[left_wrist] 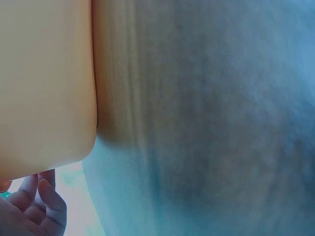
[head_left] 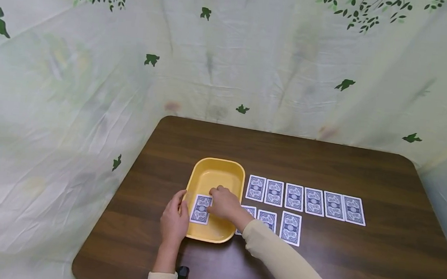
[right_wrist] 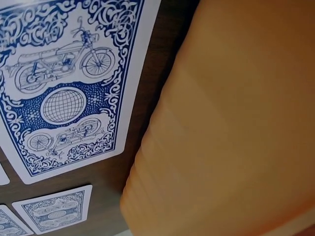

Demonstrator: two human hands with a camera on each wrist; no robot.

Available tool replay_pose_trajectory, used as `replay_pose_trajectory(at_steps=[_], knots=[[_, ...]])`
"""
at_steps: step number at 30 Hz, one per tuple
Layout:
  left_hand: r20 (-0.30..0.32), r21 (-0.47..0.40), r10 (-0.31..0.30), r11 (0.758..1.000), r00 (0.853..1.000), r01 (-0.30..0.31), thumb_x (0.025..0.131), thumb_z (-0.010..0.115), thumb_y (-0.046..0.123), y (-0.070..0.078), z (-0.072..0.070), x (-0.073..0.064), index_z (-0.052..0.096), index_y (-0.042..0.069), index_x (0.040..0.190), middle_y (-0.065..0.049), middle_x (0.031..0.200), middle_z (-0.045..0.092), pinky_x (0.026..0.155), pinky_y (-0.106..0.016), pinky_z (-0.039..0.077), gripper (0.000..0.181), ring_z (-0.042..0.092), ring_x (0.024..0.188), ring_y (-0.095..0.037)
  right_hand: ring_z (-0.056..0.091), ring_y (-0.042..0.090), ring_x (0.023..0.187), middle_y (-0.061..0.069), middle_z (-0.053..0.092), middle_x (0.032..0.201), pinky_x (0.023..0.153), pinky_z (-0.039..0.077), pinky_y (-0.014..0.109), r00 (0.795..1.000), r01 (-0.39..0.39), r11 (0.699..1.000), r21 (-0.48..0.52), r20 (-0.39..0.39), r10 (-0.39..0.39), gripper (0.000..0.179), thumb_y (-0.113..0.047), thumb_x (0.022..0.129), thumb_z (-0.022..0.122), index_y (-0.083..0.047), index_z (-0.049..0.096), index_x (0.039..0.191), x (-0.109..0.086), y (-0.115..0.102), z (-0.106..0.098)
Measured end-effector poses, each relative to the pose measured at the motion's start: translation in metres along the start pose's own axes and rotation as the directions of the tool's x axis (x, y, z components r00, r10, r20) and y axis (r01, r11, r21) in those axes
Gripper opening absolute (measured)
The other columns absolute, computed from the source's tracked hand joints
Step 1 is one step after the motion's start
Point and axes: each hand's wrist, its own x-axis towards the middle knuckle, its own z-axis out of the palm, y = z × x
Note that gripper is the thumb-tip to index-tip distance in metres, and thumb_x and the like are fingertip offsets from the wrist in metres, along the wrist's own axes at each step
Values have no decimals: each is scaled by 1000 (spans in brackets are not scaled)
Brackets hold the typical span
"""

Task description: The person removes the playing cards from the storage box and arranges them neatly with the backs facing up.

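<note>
A yellow tray (head_left: 220, 175) stands on the brown table. Its left edge is gripped by my left hand (head_left: 175, 220), whose bent fingers (left_wrist: 51, 201) also show under the tray's side in the left wrist view. Inside the tray is a blue-backed playing card (head_left: 199, 209), back up. My right hand (head_left: 225, 204) reaches in from the right and pinches this card near its right edge; the fingertips are partly hidden. In the right wrist view that hand is out of sight, and a large playing card (right_wrist: 64, 93) with a motorcycle pattern fills the upper left.
Right of the tray lies an upper row of several face-down cards (head_left: 294, 197). Below it is a shorter row of three cards (head_left: 291, 228), partly covered by my right forearm. A leaf-patterned cloth (head_left: 230, 68) hangs behind the table (head_left: 316, 265).
</note>
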Motion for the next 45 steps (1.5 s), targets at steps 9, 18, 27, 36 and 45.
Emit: replay_pose_trajectory(at_steps=[9, 18, 27, 36, 45], knots=[[-32, -12, 34, 999, 999, -35, 99, 53, 14, 0, 1, -1, 59, 9, 130, -19, 122, 63, 87, -56, 47, 31, 63, 106, -37, 53, 25, 91, 9, 56, 100, 75, 50, 39, 999, -32, 999, -25, 36, 33, 59, -38, 67, 87, -4, 65, 110, 3, 2, 9], [-53, -9, 66, 998, 996, -66, 99, 54, 12, -3, 3, 0, 60, 9, 128, -18, 120, 65, 85, -56, 47, 30, 64, 104, -37, 49, 23, 91, 6, 51, 97, 73, 47, 37, 998, -46, 998, -38, 31, 48, 62, -29, 57, 93, -6, 61, 105, 7, 4, 18], [-38, -16, 58, 998, 998, -59, 99, 53, 14, -2, 1, -1, 59, 10, 129, -18, 121, 64, 84, -56, 48, 31, 63, 103, -37, 49, 23, 96, 7, 50, 105, 79, 47, 40, 993, -104, 995, 6, 54, 104, 71, -47, 63, 88, -4, 60, 112, 9, -3, 19], [-40, -13, 45, 999, 998, -46, 99, 53, 13, 0, 1, -1, 59, 9, 129, -19, 120, 64, 84, -56, 48, 31, 64, 103, -37, 51, 25, 93, 9, 52, 98, 77, 49, 41, 985, -175, 983, 51, 15, 175, 65, -31, 61, 92, 1, 59, 108, 15, -4, 22], [-28, -2, 20, 1000, 999, -20, 99, 53, 14, 2, 0, 0, 59, 10, 130, -18, 121, 64, 85, -55, 48, 32, 64, 103, -36, 49, 20, 56, 4, 52, 62, 52, 42, 33, 975, -216, 959, 184, -10, 221, 29, -17, 74, 81, -9, 55, 65, 17, 2, 21]])
